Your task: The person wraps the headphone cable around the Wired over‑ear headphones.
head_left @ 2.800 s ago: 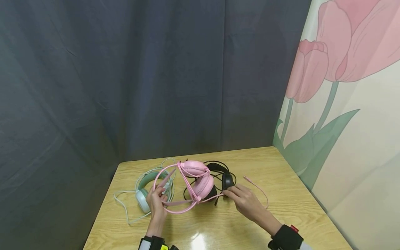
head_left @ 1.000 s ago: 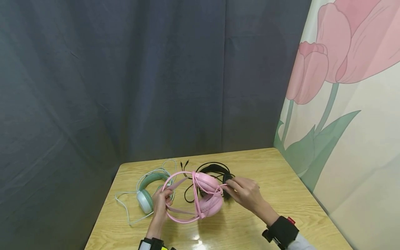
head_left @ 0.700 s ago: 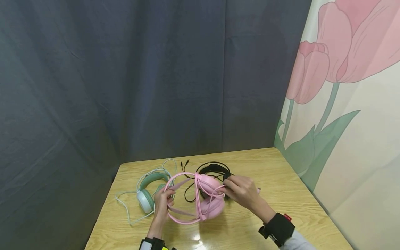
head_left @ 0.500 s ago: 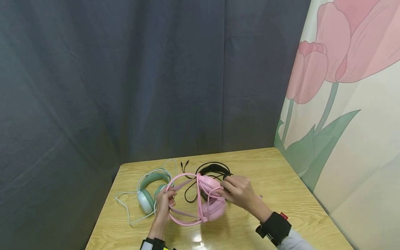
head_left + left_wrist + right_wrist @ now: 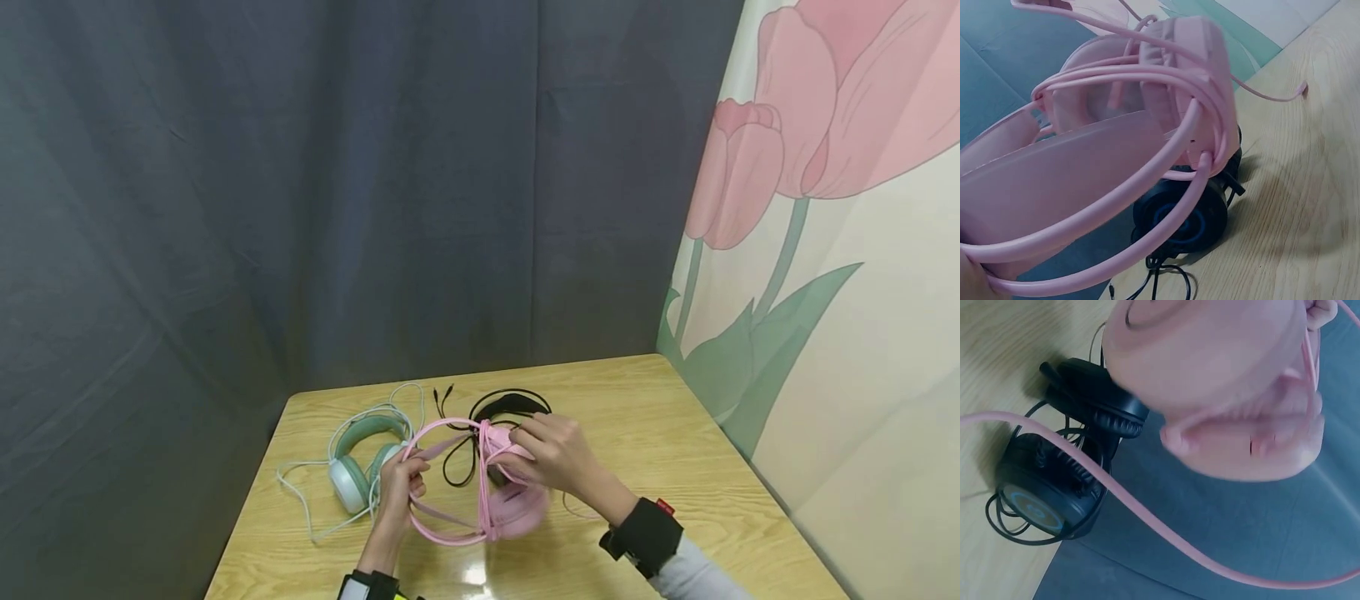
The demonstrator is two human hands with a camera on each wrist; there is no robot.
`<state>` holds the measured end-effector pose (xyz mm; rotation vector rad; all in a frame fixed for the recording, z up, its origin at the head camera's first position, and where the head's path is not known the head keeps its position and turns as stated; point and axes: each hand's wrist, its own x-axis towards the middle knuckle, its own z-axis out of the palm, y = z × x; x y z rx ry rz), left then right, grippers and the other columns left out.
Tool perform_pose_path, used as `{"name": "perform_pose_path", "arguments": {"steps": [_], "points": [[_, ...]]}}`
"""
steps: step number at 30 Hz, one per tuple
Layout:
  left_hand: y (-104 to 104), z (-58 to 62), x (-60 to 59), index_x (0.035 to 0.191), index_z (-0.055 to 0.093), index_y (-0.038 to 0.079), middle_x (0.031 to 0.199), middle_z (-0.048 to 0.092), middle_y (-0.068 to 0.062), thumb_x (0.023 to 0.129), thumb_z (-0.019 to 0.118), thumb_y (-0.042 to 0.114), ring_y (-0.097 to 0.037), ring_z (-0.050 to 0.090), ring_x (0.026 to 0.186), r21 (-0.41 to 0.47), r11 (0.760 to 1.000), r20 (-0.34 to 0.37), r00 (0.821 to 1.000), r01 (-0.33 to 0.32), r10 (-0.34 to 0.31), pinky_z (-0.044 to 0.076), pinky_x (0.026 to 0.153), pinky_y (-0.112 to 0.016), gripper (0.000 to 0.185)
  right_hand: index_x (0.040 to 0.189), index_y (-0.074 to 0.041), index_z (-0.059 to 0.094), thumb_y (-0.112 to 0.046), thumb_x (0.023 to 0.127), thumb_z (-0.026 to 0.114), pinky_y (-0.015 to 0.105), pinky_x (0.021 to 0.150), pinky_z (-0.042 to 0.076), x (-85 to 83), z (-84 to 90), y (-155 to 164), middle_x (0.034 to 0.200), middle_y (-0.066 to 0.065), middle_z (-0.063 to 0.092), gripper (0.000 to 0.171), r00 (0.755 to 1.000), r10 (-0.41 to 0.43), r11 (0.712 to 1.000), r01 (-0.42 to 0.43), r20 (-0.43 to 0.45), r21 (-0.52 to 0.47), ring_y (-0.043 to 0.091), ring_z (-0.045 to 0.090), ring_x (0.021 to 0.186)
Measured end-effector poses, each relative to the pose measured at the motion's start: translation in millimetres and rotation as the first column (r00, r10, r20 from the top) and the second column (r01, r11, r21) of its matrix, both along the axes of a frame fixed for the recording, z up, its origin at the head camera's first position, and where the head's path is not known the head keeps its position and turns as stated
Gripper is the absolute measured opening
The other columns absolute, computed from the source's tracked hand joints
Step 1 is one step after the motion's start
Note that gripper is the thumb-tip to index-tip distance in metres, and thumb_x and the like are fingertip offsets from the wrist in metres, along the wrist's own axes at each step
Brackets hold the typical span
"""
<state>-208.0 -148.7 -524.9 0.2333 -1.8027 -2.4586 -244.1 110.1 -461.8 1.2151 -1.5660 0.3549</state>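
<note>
Pink headphones (image 5: pixel 516 510) are held up over the table, their cable (image 5: pixel 1147 515) wound in several turns across the ear cups and the ends of the headband. My left hand (image 5: pixel 397 487) grips the top of the headband from the left side. At the upper ear cup, my right hand (image 5: pixel 557 454) pinches the pink cable between thumb and fingers and covers part of that cup. In the left wrist view the cable's loose end (image 5: pixel 1300 90) hangs out past the cups. The lower cup is blurred in the head view.
Black headphones (image 5: pixel 513 406) lie behind the pink pair, partly hidden, with their plugs (image 5: pixel 442 395) toward the back edge. Mint-green and white headphones (image 5: pixel 367 428) with a white cable (image 5: pixel 300 500) lie on the left of the wooden table (image 5: pixel 660 417). A dark curtain (image 5: pixel 420 208) hangs behind.
The pink headphones have shifted right and slightly toward me. My right hand has moved left from beside the cups to the upper cup, bringing the cable along and winding it around.
</note>
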Motion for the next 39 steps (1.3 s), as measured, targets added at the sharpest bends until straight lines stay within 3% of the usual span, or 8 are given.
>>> {"name": "perform_pose_path", "arguments": {"steps": [9, 15, 19, 22, 25, 29, 31, 39], "points": [[-2, 3.6, 2.2, 0.090, 0.058, -0.006, 0.062, 0.038, 0.002, 0.076, 0.056, -0.010, -0.005, 0.028, 0.047, -0.074, 0.988, -0.049, 0.989, 0.137, -0.141, 0.025, 0.043, -0.017, 0.015, 0.077, -0.013, 0.064, -0.048, 0.092, 0.064, 0.023, 0.046, 0.042, -3.7, -7.7, 8, 0.073, -0.003, 0.060, 0.039, 0.987, -0.118, 0.991, 0.111, 0.107, 0.071, 0.012, 0.051, 0.055], [-4, 5.2, 3.2, 0.095, 0.060, -0.017, 0.060, 0.042, 0.001, 0.075, 0.057, -0.010, -0.005, 0.027, 0.046, -0.130, 0.972, -0.103, 0.972, 0.197, -0.211, 0.024, 0.042, -0.018, 0.021, 0.083, -0.013, 0.068, -0.032, 0.082, 0.076, 0.024, 0.052, 0.045, -3.2, -12.7, 13, 0.083, -0.001, 0.064, 0.020, 0.972, -0.135, 0.983, 0.107, 0.191, 0.151, 0.014, 0.055, 0.065], [-6, 4.1, 4.1, 0.097, 0.059, -0.021, 0.063, 0.048, 0.000, 0.075, 0.057, -0.010, -0.005, 0.028, 0.045, -0.178, 0.955, -0.138, 0.955, 0.236, -0.262, 0.025, 0.042, -0.018, 0.025, 0.090, -0.012, 0.070, -0.012, 0.077, 0.077, 0.026, 0.059, 0.051, -2.9, -15.0, 16, 0.093, 0.001, 0.066, 0.015, 0.966, -0.108, 0.979, 0.062, 0.237, 0.193, 0.016, 0.060, 0.076], [-8, 2.3, 5.1, 0.097, 0.059, -0.021, 0.064, 0.049, 0.000, 0.075, 0.057, -0.009, -0.004, 0.030, 0.046, -0.215, 0.939, -0.169, 0.937, 0.268, -0.306, 0.026, 0.042, -0.018, 0.025, 0.095, -0.010, 0.069, -0.008, 0.080, 0.074, 0.028, 0.062, 0.053, -3.2, -16.8, 18, 0.096, 0.003, 0.066, 0.016, 0.960, -0.082, 0.981, 0.030, 0.266, 0.192, 0.018, 0.063, 0.079], [-10, 0.0, 5.6, 0.097, 0.059, -0.021, 0.064, 0.050, 0.001, 0.076, 0.056, -0.008, -0.003, 0.032, 0.046, -0.228, 0.927, -0.204, 0.916, 0.297, -0.344, 0.028, 0.042, -0.017, 0.025, 0.095, -0.009, 0.069, -0.017, 0.089, 0.071, 0.026, 0.059, 0.053, -3.9, -17.2, 21, 0.090, 0.001, 0.066, 0.010, 0.957, -0.071, 0.989, 0.030, 0.283, 0.147, 0.015, 0.062, 0.072], [-12, -2.4, 6.4, 0.096, 0.059, -0.020, 0.065, 0.051, 0.000, 0.076, 0.056, -0.008, -0.003, 0.032, 0.046, -0.189, 0.925, -0.257, 0.892, 0.330, -0.370, 0.027, 0.042, -0.017, 0.022, 0.087, -0.011, 0.066, -0.038, 0.097, 0.062, 0.022, 0.048, 0.046, -4.5, -14.6, 25, 0.078, -0.003, 0.061, 0.029, 0.959, -0.053, 0.998, 0.040, 0.277, 0.054, 0.008, 0.055, 0.057], [-14, -3.6, 6.7, 0.093, 0.061, -0.015, 0.065, 0.051, 0.001, 0.076, 0.056, -0.009, -0.003, 0.032, 0.046, -0.160, 0.925, -0.284, 0.881, 0.345, -0.378, 0.027, 0.042, -0.017, 0.019, 0.087, -0.010, 0.067, -0.038, 0.098, 0.060, 0.021, 0.047, 0.044, -4.4, -13.1, 26, 0.077, -0.003, 0.061, 0.031, 0.963, -0.023, 1.000, 0.017, 0.267, 0.024, 0.008, 0.053, 0.057], [-18, -4.3, 6.7, 0.090, 0.068, 0.005, 0.066, 0.054, 0.001, 0.075, 0.052, -0.012, -0.002, 0.033, 0.046, -0.094, 0.911, -0.341, 0.847, 0.401, -0.408, 0.027, 0.043, -0.017, 0.028, 0.095, -0.002, 0.068, -0.010, 0.102, 0.051, 0.030, 0.061, 0.055, -3.9, -9.7, 28, 0.091, 0.006, 0.067, 0.021, 0.973, 0.145, 0.989, -0.145, 0.177, -0.015, 0.018, 0.065, 0.075]]}}
